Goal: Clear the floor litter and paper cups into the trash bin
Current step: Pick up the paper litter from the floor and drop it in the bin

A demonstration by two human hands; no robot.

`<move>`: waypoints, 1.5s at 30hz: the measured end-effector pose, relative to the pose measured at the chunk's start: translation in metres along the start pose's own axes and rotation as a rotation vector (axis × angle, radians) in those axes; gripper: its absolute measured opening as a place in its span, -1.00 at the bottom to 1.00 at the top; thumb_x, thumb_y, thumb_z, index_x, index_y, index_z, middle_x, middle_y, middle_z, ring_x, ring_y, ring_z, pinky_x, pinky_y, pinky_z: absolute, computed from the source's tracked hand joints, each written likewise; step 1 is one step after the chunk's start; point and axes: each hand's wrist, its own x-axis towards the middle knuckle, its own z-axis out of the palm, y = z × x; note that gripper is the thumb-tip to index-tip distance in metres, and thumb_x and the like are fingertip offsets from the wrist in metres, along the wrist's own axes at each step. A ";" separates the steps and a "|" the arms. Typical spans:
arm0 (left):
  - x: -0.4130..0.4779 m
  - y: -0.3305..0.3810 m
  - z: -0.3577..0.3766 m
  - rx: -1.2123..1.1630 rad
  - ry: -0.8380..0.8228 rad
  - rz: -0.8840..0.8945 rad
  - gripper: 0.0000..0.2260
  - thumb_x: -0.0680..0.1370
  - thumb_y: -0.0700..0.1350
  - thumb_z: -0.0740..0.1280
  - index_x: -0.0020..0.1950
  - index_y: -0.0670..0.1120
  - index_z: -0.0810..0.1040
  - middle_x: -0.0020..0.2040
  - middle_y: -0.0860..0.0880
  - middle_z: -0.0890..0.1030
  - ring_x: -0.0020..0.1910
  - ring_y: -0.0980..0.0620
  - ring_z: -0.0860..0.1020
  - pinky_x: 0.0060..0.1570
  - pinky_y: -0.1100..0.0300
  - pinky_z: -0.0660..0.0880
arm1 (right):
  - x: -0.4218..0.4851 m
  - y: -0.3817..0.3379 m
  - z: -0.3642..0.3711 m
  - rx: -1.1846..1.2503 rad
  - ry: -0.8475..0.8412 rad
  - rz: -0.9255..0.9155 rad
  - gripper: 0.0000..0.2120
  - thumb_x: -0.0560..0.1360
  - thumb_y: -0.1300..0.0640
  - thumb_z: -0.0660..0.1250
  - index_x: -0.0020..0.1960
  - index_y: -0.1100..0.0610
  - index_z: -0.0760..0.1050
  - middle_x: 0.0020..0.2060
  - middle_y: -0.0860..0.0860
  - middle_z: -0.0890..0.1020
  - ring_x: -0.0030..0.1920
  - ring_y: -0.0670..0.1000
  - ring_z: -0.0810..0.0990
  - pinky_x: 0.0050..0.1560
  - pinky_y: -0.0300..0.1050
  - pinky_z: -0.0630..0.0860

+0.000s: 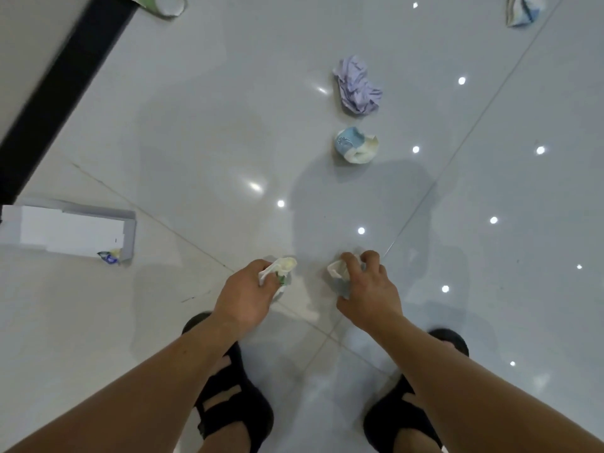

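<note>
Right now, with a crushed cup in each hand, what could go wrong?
The left hand grips a green-printed cup, the right hand a grey cup; reaching for more may drop one.
The blue cup and purple paper lie just ahead; a forward step could kick them.
No bin is in view, so the carry route is unknown.

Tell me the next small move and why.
Probably straighten up and carry these off to dump: the left hand grips a green-printed cup, the right hand a white crushed cup, so neither is free for the blue cup ahead.
</note>
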 end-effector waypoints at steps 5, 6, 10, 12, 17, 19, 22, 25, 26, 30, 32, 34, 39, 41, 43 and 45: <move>-0.034 0.041 -0.040 -0.060 -0.006 0.016 -0.89 0.59 -0.01 0.23 0.07 0.04 0.51 -0.13 0.06 0.55 -0.21 0.14 0.49 -0.30 0.33 0.31 | -0.031 -0.019 -0.069 0.019 0.051 -0.064 -0.25 0.34 -0.08 0.49 0.38 -0.07 0.15 0.24 0.03 0.23 0.10 0.10 0.48 -0.18 -0.12 0.53; -0.046 0.053 -0.052 -0.083 -0.006 0.023 -0.87 0.60 -0.01 0.23 0.09 0.03 0.52 -0.12 0.05 0.56 -0.18 0.09 0.51 -0.27 0.29 0.35 | -0.043 -0.025 -0.088 0.010 0.062 -0.088 -0.24 0.33 -0.10 0.49 0.38 -0.08 0.15 0.24 0.03 0.24 0.09 0.09 0.48 -0.21 -0.14 0.50; -0.114 0.104 -0.113 -0.163 0.006 0.032 -0.87 0.60 0.00 0.22 0.08 0.03 0.52 -0.08 0.02 0.58 -0.14 0.06 0.53 -0.22 0.21 0.40 | -0.107 -0.063 -0.177 -0.040 0.112 -0.135 -0.22 0.31 -0.19 0.48 0.39 -0.11 0.16 0.25 -0.01 0.25 0.09 0.06 0.50 -0.23 -0.16 0.51; -0.155 0.127 -0.152 -0.193 0.030 0.057 -0.87 0.60 0.00 0.21 0.09 0.05 0.51 -0.06 0.05 0.58 -0.12 0.09 0.52 -0.22 0.24 0.38 | -0.146 -0.088 -0.225 -0.049 0.130 -0.141 -0.21 0.31 -0.22 0.47 0.40 -0.13 0.14 0.26 -0.03 0.23 0.11 0.04 0.49 -0.17 -0.15 0.56; -0.267 0.170 -0.269 -0.302 0.148 0.092 -0.91 0.59 0.00 0.23 0.04 0.07 0.51 -0.09 0.08 0.58 -0.09 0.07 0.54 -0.07 0.15 0.48 | -0.248 -0.161 -0.339 -0.028 0.187 -0.172 -0.21 0.29 -0.24 0.44 0.40 -0.17 0.14 0.25 -0.06 0.24 0.08 0.04 0.51 -0.14 -0.14 0.56; -0.316 0.179 -0.314 -0.335 0.203 0.101 -0.92 0.59 0.01 0.24 0.02 0.09 0.51 -0.10 0.09 0.59 -0.09 0.06 0.55 -0.06 0.14 0.49 | -0.287 -0.191 -0.380 -0.041 0.206 -0.214 -0.21 0.29 -0.26 0.44 0.40 -0.18 0.14 0.26 -0.06 0.26 0.09 0.04 0.51 -0.10 -0.14 0.56; -0.387 0.183 -0.369 -0.351 0.293 0.083 -0.90 0.59 0.01 0.23 0.06 0.09 0.51 -0.10 0.08 0.60 -0.11 0.07 0.56 -0.11 0.17 0.47 | -0.340 -0.236 -0.430 -0.080 0.228 -0.311 -0.21 0.30 -0.27 0.43 0.39 -0.21 0.09 0.29 -0.06 0.24 0.10 0.02 0.50 -0.08 -0.15 0.56; -0.453 0.177 -0.402 -0.398 0.425 0.058 -0.89 0.59 -0.02 0.23 0.08 0.09 0.51 -0.10 0.06 0.59 -0.15 0.10 0.54 -0.24 0.23 0.42 | -0.385 -0.276 -0.465 -0.100 0.258 -0.452 -0.22 0.30 -0.27 0.43 0.38 -0.21 0.10 0.29 -0.06 0.24 0.10 0.03 0.50 -0.08 -0.13 0.57; -0.477 0.173 -0.407 -0.411 0.469 0.035 -0.88 0.58 -0.03 0.23 0.09 0.08 0.51 -0.10 0.05 0.59 -0.17 0.10 0.53 -0.28 0.25 0.39 | -0.400 -0.287 -0.472 -0.117 0.265 -0.498 -0.22 0.30 -0.27 0.43 0.38 -0.20 0.11 0.28 -0.06 0.24 0.09 0.03 0.50 -0.07 -0.12 0.57; -0.564 0.148 -0.398 -0.447 0.574 -0.050 -0.82 0.59 -0.03 0.23 0.15 0.03 0.53 -0.03 -0.01 0.61 -0.13 0.02 0.54 -0.26 0.23 0.37 | -0.455 -0.323 -0.481 -0.216 0.275 -0.669 -0.21 0.30 -0.26 0.46 0.38 -0.17 0.13 0.25 -0.03 0.27 0.05 0.06 0.51 -0.09 -0.09 0.55; -0.601 0.132 -0.390 -0.465 0.619 -0.086 -0.81 0.59 -0.04 0.23 0.16 0.01 0.53 0.01 -0.03 0.61 -0.08 -0.01 0.54 -0.18 0.21 0.39 | -0.481 -0.341 -0.475 -0.249 0.250 -0.736 -0.21 0.29 -0.26 0.45 0.39 -0.16 0.14 0.25 -0.02 0.27 0.05 0.07 0.52 -0.09 -0.07 0.57; -0.635 0.116 -0.387 -0.493 0.677 -0.129 -0.81 0.59 -0.04 0.23 0.16 -0.01 0.53 0.02 -0.04 0.60 -0.04 -0.04 0.53 -0.14 0.20 0.39 | -0.507 -0.361 -0.466 -0.279 0.223 -0.804 -0.21 0.28 -0.25 0.45 0.40 -0.15 0.15 0.25 -0.02 0.28 0.06 0.08 0.52 -0.08 -0.07 0.57; -0.715 0.065 -0.386 -0.566 0.826 -0.212 -0.83 0.58 -0.03 0.23 0.10 -0.03 0.54 -0.08 0.00 0.56 -0.11 -0.04 0.50 -0.19 0.18 0.35 | -0.573 -0.416 -0.428 -0.350 0.163 -0.965 -0.24 0.27 -0.21 0.46 0.36 -0.13 0.19 0.22 -0.02 0.29 0.03 0.09 0.53 -0.16 -0.14 0.47; -0.745 0.036 -0.380 -0.589 0.867 -0.246 -0.84 0.58 -0.02 0.24 0.07 -0.04 0.53 -0.09 -0.02 0.58 -0.13 -0.04 0.51 -0.21 0.18 0.34 | -0.599 -0.437 -0.406 -0.384 0.142 -1.032 -0.24 0.27 -0.20 0.47 0.35 -0.14 0.18 0.20 -0.02 0.29 0.01 0.08 0.52 -0.18 -0.13 0.47; -0.771 0.002 -0.372 -0.613 0.901 -0.284 -0.84 0.58 -0.01 0.24 0.07 -0.04 0.53 -0.06 -0.03 0.60 -0.13 -0.03 0.50 -0.20 0.18 0.34 | -0.624 -0.460 -0.382 -0.418 0.127 -1.093 -0.23 0.27 -0.20 0.46 0.36 -0.14 0.17 0.20 -0.03 0.29 0.00 0.07 0.51 -0.17 -0.12 0.49; -0.798 -0.035 -0.363 -0.638 0.921 -0.320 -0.83 0.59 0.00 0.23 0.09 -0.04 0.53 -0.03 -0.03 0.59 -0.12 -0.01 0.49 -0.18 0.20 0.33 | -0.647 -0.486 -0.355 -0.443 0.119 -1.139 -0.22 0.27 -0.21 0.46 0.39 -0.14 0.17 0.20 -0.03 0.29 0.01 0.07 0.51 -0.15 -0.11 0.51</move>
